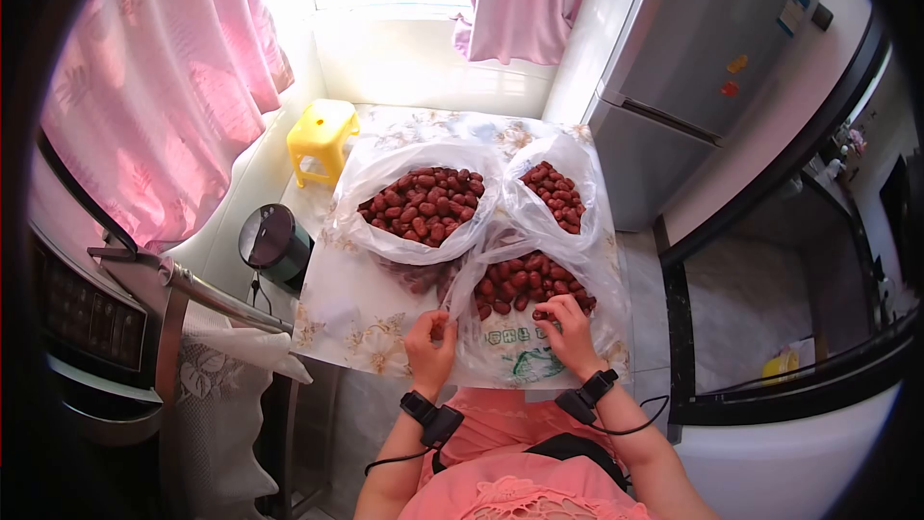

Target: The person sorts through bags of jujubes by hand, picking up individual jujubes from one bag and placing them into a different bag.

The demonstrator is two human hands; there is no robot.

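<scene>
Three clear plastic bags of red dates stand on the table. In the nearest bag (602, 327), which has green print, the red dates (525, 277) lie toward its far side. My right hand (570, 335) is over this bag, its fingers pinched on a red date (541, 316). My left hand (430, 349) is closed beside the bag's left edge, with a small reddish-brown thing, which looks like a red date (438, 331), between thumb and fingers. Farther off are a large open bag (380, 248) at left and another bag (525, 207) at right, both holding dates.
A flower-patterned cloth covers the table (371, 351). A yellow stool (322, 135) and a dark round bin (276, 243) stand to its left. At the right back rises a grey fridge (664, 96). An oven-like appliance (91, 327) is at the far left.
</scene>
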